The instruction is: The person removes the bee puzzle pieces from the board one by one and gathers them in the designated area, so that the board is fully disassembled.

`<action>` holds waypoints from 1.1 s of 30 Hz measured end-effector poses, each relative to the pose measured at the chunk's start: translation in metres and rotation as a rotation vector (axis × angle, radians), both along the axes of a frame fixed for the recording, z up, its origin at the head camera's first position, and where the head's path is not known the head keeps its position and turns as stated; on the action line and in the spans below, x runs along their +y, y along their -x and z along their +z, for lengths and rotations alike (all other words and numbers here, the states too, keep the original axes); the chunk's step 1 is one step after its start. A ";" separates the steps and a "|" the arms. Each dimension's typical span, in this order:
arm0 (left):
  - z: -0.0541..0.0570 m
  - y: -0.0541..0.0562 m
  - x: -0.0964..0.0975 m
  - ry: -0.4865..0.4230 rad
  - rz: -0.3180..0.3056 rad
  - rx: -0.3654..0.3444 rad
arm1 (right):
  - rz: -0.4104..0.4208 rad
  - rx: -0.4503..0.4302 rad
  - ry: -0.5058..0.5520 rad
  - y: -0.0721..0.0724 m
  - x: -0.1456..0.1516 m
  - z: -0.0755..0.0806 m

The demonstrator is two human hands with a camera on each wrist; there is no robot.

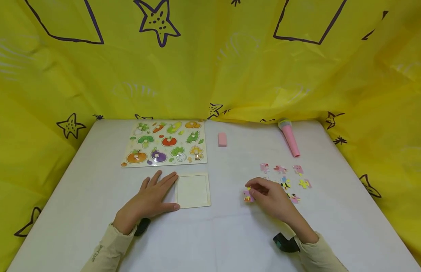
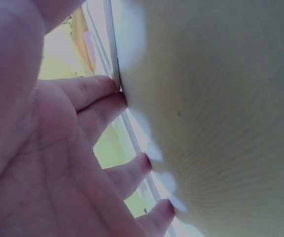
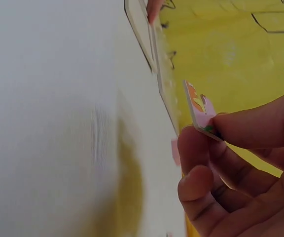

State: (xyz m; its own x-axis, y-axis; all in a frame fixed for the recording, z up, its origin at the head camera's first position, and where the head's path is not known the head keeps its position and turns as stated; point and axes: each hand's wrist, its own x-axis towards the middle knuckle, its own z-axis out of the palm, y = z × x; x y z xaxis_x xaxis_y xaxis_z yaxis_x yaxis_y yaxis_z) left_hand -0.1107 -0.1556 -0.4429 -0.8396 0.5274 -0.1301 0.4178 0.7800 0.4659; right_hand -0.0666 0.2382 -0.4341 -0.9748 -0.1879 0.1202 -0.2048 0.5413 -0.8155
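Observation:
A shallow cream puzzle tray with a raised border lies in the middle of the table, its recess bare. My left hand rests at its left side, fingers spread, with thumb and fingertips touching the border. In the left wrist view the fingertips press down against the white surface. Thumb and fingers of my right hand pinch a jigsaw piece with pink, orange and yellow print, held above the table. Several other jigsaw pieces lie around and behind this hand, some partly hidden by it.
A vegetable peg board lies behind my left hand. At the back middle is a pink block, and a pink toy microphone lies at the back right. Yellow patterned cloth walls in the white table.

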 end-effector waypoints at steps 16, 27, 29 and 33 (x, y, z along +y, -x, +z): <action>0.001 -0.001 -0.001 0.009 -0.003 0.003 | -0.202 -0.036 -0.068 -0.020 0.081 0.003; -0.003 0.002 0.005 0.028 -0.031 0.018 | -0.356 -0.129 -0.201 -0.036 0.143 0.000; -0.001 0.001 0.005 0.035 -0.022 0.018 | -0.345 -0.148 -0.220 -0.034 0.150 0.000; 0.004 0.000 0.003 0.042 -0.005 0.004 | -0.309 -0.199 -0.235 -0.029 0.156 -0.002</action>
State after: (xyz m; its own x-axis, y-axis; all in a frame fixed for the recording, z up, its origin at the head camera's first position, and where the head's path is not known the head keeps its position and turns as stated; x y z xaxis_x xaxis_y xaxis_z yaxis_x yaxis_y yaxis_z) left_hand -0.1104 -0.1526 -0.4394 -0.8374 0.5260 -0.1488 0.4236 0.7964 0.4316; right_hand -0.0375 0.3941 -0.4359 -0.9893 0.1168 -0.0871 0.1449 0.7279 -0.6702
